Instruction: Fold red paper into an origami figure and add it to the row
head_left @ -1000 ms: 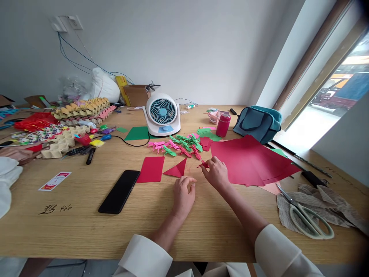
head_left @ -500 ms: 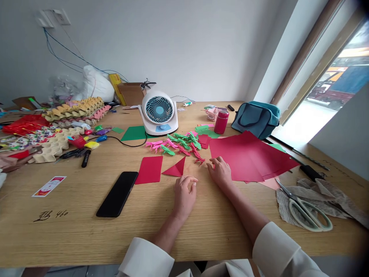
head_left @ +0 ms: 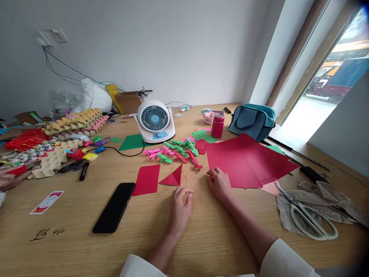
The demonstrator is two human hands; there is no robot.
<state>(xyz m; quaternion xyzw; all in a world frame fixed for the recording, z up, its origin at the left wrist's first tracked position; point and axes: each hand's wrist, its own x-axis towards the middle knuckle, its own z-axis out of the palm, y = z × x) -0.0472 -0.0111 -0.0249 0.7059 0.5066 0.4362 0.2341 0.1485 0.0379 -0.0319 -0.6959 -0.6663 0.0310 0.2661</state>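
Note:
My left hand (head_left: pixel 181 204) rests on the table with fingers curved and a gap between thumb and forefinger, nothing visible in it. Just beyond it lies a folded red paper triangle (head_left: pixel 173 177), beside a flat red paper rectangle (head_left: pixel 146 179). My right hand (head_left: pixel 219 184) lies loosely bent, fingers apart, over the near left corner of large red paper sheets (head_left: pixel 235 157). A thin dark line shows at its fingertips; I cannot make out what it is. Past both hands sits a pile of folded green, pink and red paper figures (head_left: pixel 177 150).
A black phone (head_left: pixel 114 207) lies at left, scissors (head_left: pixel 313 219) on crumpled cloth (head_left: pixel 291 200) at right. Farther back stand a white fan (head_left: pixel 155 121), a red flask (head_left: pixel 217 126) and a blue bag (head_left: pixel 252 121). Egg trays (head_left: pixel 56 157) with small crafts fill the far left.
The view has tilted up slightly, so things sit lower in the picture. Both hands stay about where they were, with slight finger movement at the right hand; the papers have not moved.

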